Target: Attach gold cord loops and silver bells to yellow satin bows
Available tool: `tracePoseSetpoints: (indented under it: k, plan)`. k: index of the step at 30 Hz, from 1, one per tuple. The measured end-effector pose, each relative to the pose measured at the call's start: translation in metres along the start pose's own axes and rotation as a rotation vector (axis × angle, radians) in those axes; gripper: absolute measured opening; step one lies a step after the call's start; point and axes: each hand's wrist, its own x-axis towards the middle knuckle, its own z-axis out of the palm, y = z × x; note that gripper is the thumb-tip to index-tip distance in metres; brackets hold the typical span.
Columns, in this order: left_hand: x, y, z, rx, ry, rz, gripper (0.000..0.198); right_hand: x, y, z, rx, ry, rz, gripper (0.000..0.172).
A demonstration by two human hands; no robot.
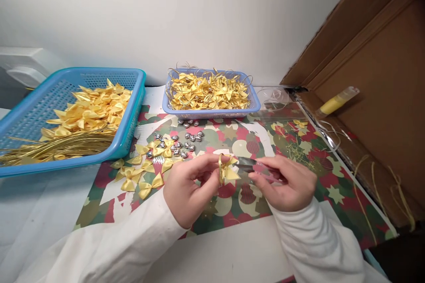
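Observation:
My left hand [186, 188] pinches a small yellow satin bow [227, 171] with a gold cord loop round it, held just above the patterned paper. My right hand [287, 183] grips a pink-handled tool [255, 166], likely scissors or pliers, whose dark metal tip touches the bow. Loose yellow bows [141, 177] lie left of my left hand. Several small silver heart charms [181, 143] are scattered beyond them. Both my sleeves are white.
A big blue basket [43, 97] at the left holds yellow bows and gold cords. A smaller blue basket [250, 104] at the back holds finished bows. Red-green star paper [315, 159] covers the table. A cardboard box [381, 97] with a yellow tube [335, 102] stands at the right.

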Motion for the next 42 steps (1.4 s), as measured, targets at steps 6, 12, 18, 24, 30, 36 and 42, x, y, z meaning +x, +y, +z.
tracePoseSetpoints:
  k: [6,12,18,24,30,36,42]
  plan:
    - [0.0012,0.0002,0.0001,-0.055,-0.007,0.026,0.011,0.0026,0.0015,-0.0001,0.093,-0.053,0.123,0.018]
    - [-0.0009,-0.0011,0.0003,-0.026,-0.020,0.032,0.022,0.0056,-0.0046,-0.0007,0.166,-0.168,0.043,0.018]
    - [-0.0035,-0.0044,0.0013,0.064,0.022,0.121,0.033,0.0061,-0.0044,-0.0013,0.185,-0.213,0.026,0.017]
    - [-0.0026,-0.0020,-0.0002,0.176,0.018,0.218,0.032,0.0065,-0.0047,-0.0023,0.186,-0.221,0.026,0.016]
    - [-0.0031,-0.0036,-0.0010,0.300,0.034,0.307,0.031,0.0072,-0.0048,-0.0045,0.166,-0.251,0.037,0.018]
    - [-0.0047,-0.0061,-0.0002,0.332,0.038,0.329,0.035,0.0062,-0.0042,-0.0035,0.169,-0.254,0.043,0.018]
    - [-0.0060,-0.0049,0.0003,0.350,0.026,0.316,0.034,0.0043,-0.0052,-0.0008,0.175,-0.244,0.052,0.017]
